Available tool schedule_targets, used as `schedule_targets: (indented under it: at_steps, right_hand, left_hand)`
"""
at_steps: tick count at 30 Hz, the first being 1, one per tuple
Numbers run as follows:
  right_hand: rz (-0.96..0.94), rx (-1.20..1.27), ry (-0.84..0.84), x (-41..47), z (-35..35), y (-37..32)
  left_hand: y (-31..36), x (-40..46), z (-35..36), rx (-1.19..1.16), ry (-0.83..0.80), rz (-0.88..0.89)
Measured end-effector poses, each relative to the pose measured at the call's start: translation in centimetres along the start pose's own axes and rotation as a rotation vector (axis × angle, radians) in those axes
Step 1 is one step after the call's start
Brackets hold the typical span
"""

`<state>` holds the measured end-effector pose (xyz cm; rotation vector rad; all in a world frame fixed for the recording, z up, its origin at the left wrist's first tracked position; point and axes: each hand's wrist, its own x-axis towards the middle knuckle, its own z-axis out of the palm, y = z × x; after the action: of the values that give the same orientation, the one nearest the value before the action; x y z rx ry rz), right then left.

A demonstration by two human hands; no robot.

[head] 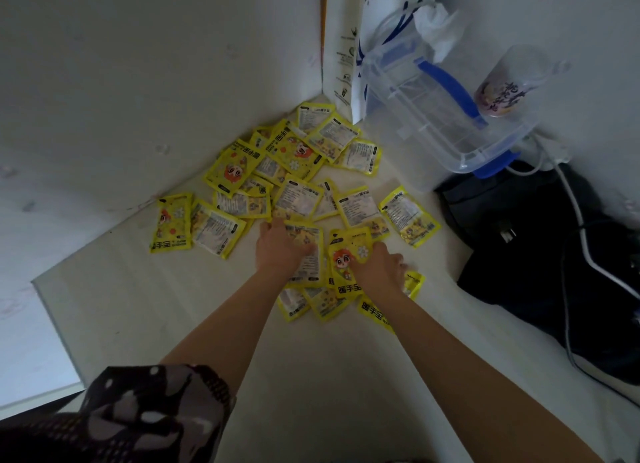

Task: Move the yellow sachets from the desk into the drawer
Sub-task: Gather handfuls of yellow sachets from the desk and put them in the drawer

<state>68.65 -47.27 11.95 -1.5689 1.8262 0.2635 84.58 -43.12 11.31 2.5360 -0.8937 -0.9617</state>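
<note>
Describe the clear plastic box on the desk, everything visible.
The clear plastic box is a see-through lidded container with blue side latches and a blue handle across the lid. It looks empty. It sits at the back right of the desk, close beside the white paper bag. A printed cup rests on its lid.

Sachets point(298, 199) on desk point(138, 307), corner

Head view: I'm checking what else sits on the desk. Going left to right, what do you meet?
Lone yellow sachet at the pile's left edge → left hand → right hand → clear plastic box with blue handles → printed cup → black bag.
</note>
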Motion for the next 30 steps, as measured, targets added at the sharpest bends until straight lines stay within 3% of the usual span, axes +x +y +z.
schedule_targets:
  at_steps: [8, 23, 30]
  right_hand:
    - [0.047, 0.012, 0.015, 0.2, 0.7, -1.0]
    - [0.086, 0.097, -0.103, -0.1, 2.8, -2.6]
    - [0.112, 0.062, -0.07, -0.5, 3.1, -3.1]
  left_hand:
    - [0.3, -0.5, 0.3, -0.108, 0.032, -0.005]
    - [-3.7, -1.8, -1.4, -0.416, 0.084, -0.222]
    - [-5.4, -3.0, -1.6, -0.52, 0.085, -0.292]
